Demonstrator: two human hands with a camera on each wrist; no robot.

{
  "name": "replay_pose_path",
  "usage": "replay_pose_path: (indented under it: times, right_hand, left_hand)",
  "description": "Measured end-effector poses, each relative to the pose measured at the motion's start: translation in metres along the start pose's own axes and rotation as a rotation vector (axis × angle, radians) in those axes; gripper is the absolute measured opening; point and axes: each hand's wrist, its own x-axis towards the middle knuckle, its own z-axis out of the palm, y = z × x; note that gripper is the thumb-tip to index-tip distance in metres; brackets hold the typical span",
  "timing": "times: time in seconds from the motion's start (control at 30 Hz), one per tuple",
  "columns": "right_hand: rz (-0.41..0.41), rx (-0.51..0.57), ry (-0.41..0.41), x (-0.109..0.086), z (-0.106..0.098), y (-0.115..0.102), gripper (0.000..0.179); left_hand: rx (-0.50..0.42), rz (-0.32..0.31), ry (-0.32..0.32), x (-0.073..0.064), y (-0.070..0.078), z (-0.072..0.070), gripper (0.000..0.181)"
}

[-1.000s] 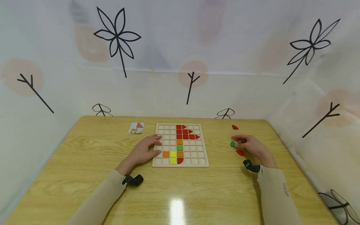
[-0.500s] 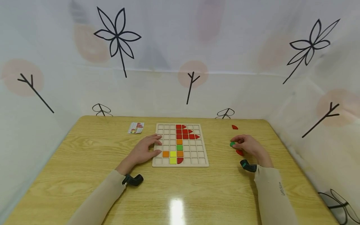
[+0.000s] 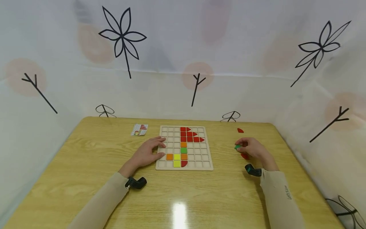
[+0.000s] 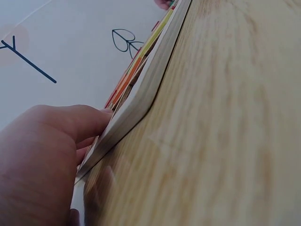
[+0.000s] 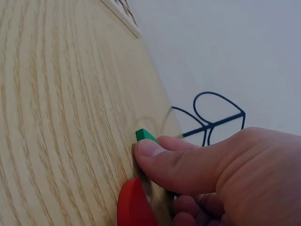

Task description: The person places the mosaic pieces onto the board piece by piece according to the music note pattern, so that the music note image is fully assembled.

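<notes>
On the table lies a wooden grid board (image 3: 198, 157) with red, orange, green and yellow pieces in some of its cells. My left hand (image 3: 146, 153) rests on the board's left edge, fingers relaxed; in the left wrist view its thumb touches the rim. To the right of the board, my right hand (image 3: 254, 150) pinches a small green piece (image 5: 146, 135) between thumb and fingers, low over the table. Most of that piece is hidden behind the thumb. A red rounded piece (image 5: 135, 203) lies just below this hand, partly covered by it in the head view.
Another red rounded piece (image 3: 240, 130) lies farther back on the right. A small card (image 3: 139, 129) printed with a coloured grid pattern sits behind the left hand. A patterned white cloth (image 3: 160, 95) stands along the table's back edge.
The right hand has shifted slightly left and the green piece has turned in its fingertips, with less of it showing. The left hand stays on the board. The head view has shifted slightly.
</notes>
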Motion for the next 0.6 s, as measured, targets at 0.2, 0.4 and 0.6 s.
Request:
replay_pose_path:
  times: [0.2,0.4,0.6]
  right_hand:
    - [-0.028,-0.052,-0.002,-0.0017,-0.0011,-0.0029,0.023]
    - [-0.048,-0.063,0.045,-0.0031,-0.0004,-0.0036,0.016]
    - [-0.096,-0.075,0.122,-0.0036,0.0060,-0.0075,0.015]
  left_hand:
    - [-0.011,0.004,0.002,0.0007,0.0018,0.0002,0.028]
    - [-0.002,-0.002,-0.004,0.0007,0.0023,0.0001,0.029]
    - [-0.002,-0.014,-0.014,0.0011,0.0008,0.0002,0.028]
